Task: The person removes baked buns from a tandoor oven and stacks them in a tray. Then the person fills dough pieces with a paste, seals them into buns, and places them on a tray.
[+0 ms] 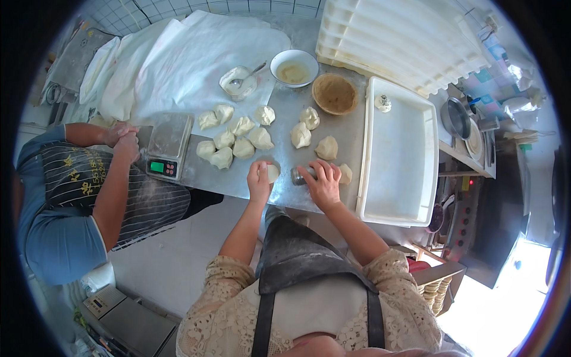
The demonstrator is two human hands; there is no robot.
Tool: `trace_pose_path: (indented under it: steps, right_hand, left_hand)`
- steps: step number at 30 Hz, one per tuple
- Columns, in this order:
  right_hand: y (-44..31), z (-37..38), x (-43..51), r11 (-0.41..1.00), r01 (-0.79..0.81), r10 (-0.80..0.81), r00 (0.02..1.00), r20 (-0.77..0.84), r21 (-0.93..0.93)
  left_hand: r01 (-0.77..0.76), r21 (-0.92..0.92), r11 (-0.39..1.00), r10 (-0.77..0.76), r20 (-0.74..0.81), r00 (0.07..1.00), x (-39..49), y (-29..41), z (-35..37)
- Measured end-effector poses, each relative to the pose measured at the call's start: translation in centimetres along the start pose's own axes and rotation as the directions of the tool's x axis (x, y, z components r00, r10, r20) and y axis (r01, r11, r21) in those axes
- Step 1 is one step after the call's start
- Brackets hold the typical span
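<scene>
My left hand (259, 181) grips the edge of a flat round piece of dough (272, 173) at the steel table's front edge. To its right, my right hand (324, 183) is closed around a small jar-like container (299, 176) lying on its side. A dough lump (345, 174) lies just right of that hand, partly hidden by it, and another dough lump (327, 148) sits above it. Two more dough lumps (301, 135) lie farther back. Several dough lumps (243, 147) are grouped left of centre.
A co-worker's clasped hands (126, 136) are by a digital scale (168, 147) at left. Behind are a glass bowl with a spoon (238, 90), a white bowl (292, 81) and a brown bowl (335, 107). A white tray (368, 178) at right holds one speckled bun (382, 103).
</scene>
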State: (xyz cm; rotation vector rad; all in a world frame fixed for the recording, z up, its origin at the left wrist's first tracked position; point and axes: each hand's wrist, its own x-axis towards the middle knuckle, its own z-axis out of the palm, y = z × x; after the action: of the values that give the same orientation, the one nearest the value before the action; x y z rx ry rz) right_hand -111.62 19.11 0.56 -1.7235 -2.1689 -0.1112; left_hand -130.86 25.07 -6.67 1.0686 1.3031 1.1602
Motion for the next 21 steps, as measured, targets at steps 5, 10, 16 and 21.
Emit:
trace_pose_path:
  steps: [5,10,16,21]
  right_hand:
    - [0.1,0.3,0.2,0.999,-0.027,0.028,0.999,-0.043,0.026]
    - [0.0,0.2,0.0,0.998,-0.04,0.043,0.997,-0.07,0.044]
    - [0.3,0.5,0.3,1.0,-0.009,0.007,0.996,-0.084,-0.024]
    - [0.2,0.7,0.3,0.996,-0.075,0.08,0.993,-0.089,0.051]
  left_hand:
    - [-0.015,0.002,1.0,0.015,0.007,1.0,-0.1,0.0,0.1]
    - [-0.075,0.077,0.994,0.074,0.023,0.997,-0.6,0.9,0.2]
    - [0.07,0.028,0.997,-0.071,0.018,0.997,-0.2,1.1,0.4]
    - [0.004,0.03,1.0,-0.005,0.027,1.0,-0.1,0.8,0.1]
